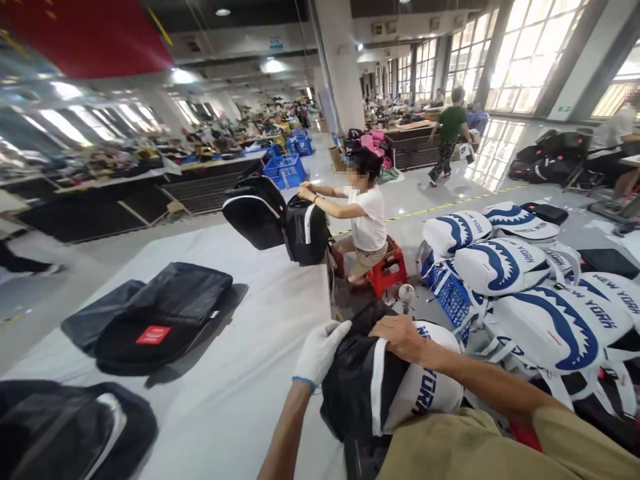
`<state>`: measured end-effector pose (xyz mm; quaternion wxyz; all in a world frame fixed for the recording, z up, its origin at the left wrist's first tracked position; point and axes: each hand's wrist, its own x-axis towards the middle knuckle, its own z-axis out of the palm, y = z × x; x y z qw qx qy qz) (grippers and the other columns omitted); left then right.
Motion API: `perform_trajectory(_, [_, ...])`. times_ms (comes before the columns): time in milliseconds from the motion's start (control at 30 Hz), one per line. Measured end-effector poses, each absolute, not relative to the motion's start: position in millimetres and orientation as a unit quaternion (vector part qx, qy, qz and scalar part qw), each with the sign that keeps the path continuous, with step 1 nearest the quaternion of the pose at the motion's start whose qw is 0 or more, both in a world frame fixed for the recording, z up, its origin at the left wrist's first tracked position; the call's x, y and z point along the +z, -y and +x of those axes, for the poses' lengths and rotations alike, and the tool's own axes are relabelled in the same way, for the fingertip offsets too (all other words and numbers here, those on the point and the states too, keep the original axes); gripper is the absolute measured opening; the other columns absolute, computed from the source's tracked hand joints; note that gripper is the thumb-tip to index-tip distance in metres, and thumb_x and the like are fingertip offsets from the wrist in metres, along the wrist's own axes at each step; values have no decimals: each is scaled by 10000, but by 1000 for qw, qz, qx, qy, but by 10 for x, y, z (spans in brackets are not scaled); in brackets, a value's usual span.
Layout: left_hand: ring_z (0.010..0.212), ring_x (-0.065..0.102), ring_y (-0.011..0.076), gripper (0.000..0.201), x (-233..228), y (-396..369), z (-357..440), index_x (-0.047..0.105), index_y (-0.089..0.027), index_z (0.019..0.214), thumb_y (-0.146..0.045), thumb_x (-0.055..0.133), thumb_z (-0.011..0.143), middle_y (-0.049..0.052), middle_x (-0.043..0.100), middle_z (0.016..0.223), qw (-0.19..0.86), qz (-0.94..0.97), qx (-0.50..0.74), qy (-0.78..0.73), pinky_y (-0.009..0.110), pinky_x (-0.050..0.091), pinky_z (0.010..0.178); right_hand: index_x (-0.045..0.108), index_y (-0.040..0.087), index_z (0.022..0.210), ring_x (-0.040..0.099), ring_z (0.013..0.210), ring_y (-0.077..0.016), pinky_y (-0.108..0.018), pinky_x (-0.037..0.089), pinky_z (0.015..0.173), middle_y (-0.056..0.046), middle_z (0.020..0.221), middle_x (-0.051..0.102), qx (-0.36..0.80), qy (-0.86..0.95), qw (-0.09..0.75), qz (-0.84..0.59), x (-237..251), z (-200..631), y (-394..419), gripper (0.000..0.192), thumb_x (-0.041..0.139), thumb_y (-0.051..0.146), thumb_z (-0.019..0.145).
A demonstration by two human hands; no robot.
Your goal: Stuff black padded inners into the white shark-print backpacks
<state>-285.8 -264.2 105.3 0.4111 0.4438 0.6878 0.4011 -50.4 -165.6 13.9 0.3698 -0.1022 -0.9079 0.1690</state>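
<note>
A black and white backpack with blue "NEW YORK" lettering stands in front of me at the table's near edge. My left hand, in a white glove, presses against its black left side. My bare right hand rests on top of it, fingers curled over the upper edge. Whether either hand truly grips the fabric is hard to tell; both are in contact with the bag.
A grey sheet covers the table, with flat black bags lying on it. Several white and blue backpacks are piled on the right. A person on a red stool handles a black backpack.
</note>
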Motion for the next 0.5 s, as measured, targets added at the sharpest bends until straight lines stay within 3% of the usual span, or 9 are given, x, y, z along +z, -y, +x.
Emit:
perform_trajectory(133, [1298,734,359,561,755,2522,-2258,785,-206,1328,-605,685,947,142,805,1355,279,516,407,-701,522,546,1172,802,195,1191,783,963,-257,-373,614,849,-108,1044,829,155,864,387,-282,-76,208,1766,315,506,210,1082])
perform_trajectory(233, [1599,503,445,855,325,2470,-1774,667,-223,1572,-445,890,777,189,561,1714,161,614,379,-674,644,413,1323,804,197,1121,785,902,-252,-341,563,784,-99,998,831,107,831,355,-415,-165,579,1687,306,526,138,1008])
perform_trajectory(267, [1643,428,496,959,178,2415,-1650,642,-206,1602,-388,936,708,216,522,1739,117,648,363,-660,710,355,1341,804,200,1098,779,867,-246,-327,532,757,-90,966,828,95,819,340,-453,-175,652,1629,300,536,122,990])
perform_trajectory(333, [1687,334,531,977,-70,2223,-1491,585,-169,1657,-258,898,736,255,482,1757,39,689,342,-638,778,272,1354,802,206,1063,763,815,-233,-306,466,723,-69,898,816,83,798,300,-516,-157,725,1464,275,567,106,963])
perform_trajectory(500, [1722,329,419,789,-366,1470,-1558,495,-132,1722,-99,585,939,231,464,1784,1,722,368,-585,730,231,1397,789,206,962,722,782,-203,-287,365,720,-58,829,791,134,782,208,-572,67,667,798,181,618,149,985])
